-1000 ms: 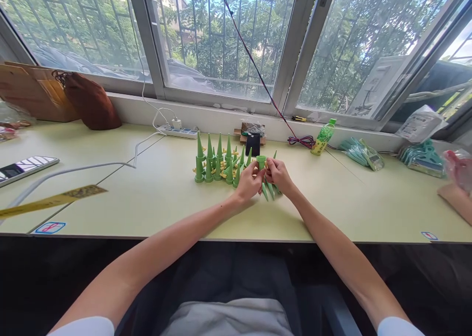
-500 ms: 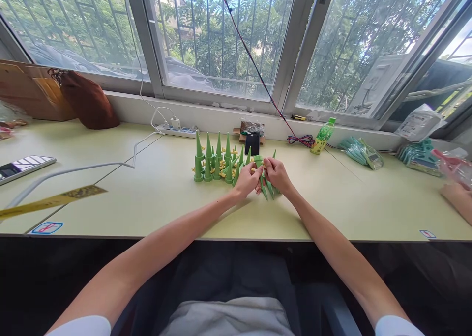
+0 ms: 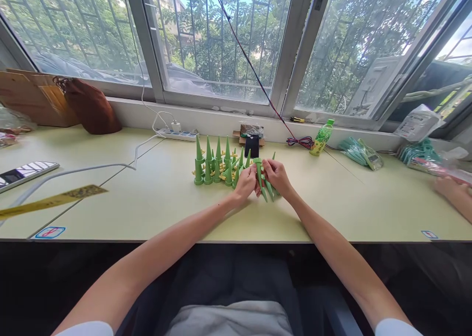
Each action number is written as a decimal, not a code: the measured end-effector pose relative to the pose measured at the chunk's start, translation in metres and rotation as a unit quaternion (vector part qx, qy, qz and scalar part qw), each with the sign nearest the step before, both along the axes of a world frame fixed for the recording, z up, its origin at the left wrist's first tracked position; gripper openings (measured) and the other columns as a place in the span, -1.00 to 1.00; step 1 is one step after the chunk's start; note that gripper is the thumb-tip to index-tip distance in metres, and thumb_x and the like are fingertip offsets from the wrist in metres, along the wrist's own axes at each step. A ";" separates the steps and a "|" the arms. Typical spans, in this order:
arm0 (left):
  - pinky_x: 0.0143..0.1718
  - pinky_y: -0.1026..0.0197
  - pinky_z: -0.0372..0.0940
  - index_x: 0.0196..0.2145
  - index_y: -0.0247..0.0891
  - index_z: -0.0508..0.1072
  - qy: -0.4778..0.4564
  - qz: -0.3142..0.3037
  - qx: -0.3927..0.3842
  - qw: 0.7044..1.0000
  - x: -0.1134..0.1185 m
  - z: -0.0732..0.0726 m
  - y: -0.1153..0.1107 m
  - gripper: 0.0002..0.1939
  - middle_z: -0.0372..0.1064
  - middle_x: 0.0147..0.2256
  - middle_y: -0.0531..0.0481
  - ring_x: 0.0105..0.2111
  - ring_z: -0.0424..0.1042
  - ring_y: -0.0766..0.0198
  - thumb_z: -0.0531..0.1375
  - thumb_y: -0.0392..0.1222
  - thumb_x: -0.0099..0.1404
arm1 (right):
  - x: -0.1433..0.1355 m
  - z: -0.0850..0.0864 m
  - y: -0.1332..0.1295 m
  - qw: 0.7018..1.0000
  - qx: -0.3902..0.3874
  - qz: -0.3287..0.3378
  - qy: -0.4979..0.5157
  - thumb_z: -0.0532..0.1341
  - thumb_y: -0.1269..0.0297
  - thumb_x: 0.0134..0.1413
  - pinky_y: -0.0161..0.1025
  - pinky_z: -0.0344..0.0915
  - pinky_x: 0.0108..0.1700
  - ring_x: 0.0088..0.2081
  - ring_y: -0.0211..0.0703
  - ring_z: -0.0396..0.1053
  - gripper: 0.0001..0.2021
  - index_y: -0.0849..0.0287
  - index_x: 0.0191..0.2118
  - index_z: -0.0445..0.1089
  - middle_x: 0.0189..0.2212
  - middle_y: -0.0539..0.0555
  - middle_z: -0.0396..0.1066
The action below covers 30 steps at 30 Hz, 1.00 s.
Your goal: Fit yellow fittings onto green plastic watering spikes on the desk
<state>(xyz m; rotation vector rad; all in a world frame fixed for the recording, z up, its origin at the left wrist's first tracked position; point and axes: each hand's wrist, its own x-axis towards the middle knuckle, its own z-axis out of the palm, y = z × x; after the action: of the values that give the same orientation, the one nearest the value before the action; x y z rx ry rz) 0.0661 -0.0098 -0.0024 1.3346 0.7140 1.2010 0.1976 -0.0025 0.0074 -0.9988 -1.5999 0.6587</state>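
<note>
Between my two hands is a green plant watering spike point(image 3: 258, 168), its wide collar up and its point tilted down toward me. My left hand point(image 3: 245, 182) is closed around its left side near the collar. My right hand point(image 3: 277, 177) pinches at its right side; whether a small yellow valve is between those fingers cannot be made out. More green spikes point(image 3: 271, 192) lie under and beside my right hand, partly covered by it. To the left of my hands several green watering spikes point(image 3: 208, 173) stand points up in rows, with yellow valves point(image 3: 222, 177) sticking out of their sides.
Behind the spikes lie a black phone-like item point(image 3: 252, 146) and a power strip point(image 3: 177, 135). A green drink bottle point(image 3: 322, 138) stands by the sill. Bagged teal items point(image 3: 359, 152) lie at right, near another person's hand point(image 3: 453, 193). A white cable point(image 3: 92, 170) crosses the left side.
The held spike has turned so that its collar and shaft face me more fully. My right fingers have shifted slightly along it. At far right, the other person's hand has moved left.
</note>
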 end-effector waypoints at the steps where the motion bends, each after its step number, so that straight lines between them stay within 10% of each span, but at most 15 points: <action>1: -0.81 0.28 0.15 -0.45 -0.23 0.22 0.001 0.000 0.001 1.000 0.000 0.000 0.000 -0.51 0.22 -0.72 0.11 -0.83 0.16 0.36 -0.01 0.23 0.42 | 0.000 -0.001 0.001 1.000 0.000 0.003 0.002 0.11 -0.19 0.20 -0.31 0.00 -0.62 -0.66 -0.33 0.08 -0.51 0.10 -0.52 0.12 -0.67 -0.11 0.08; 30: -0.86 0.36 0.00 -0.46 -0.25 0.25 0.041 0.004 -0.036 0.999 -0.005 0.001 0.001 -0.54 0.21 -0.71 0.15 -0.87 0.05 0.46 0.08 0.19 0.40 | 0.002 0.002 0.003 0.995 0.029 -0.038 -0.082 0.21 0.09 0.06 -0.30 -0.07 -0.51 -0.56 -0.33 -0.07 -0.63 0.12 -0.59 0.08 -0.66 -0.13 -0.01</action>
<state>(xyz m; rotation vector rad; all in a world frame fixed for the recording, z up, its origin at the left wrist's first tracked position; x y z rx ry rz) 0.0614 -0.0089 -0.0011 1.3290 0.8146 1.1225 0.2000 0.0004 0.0091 -1.0876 -1.7039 0.4849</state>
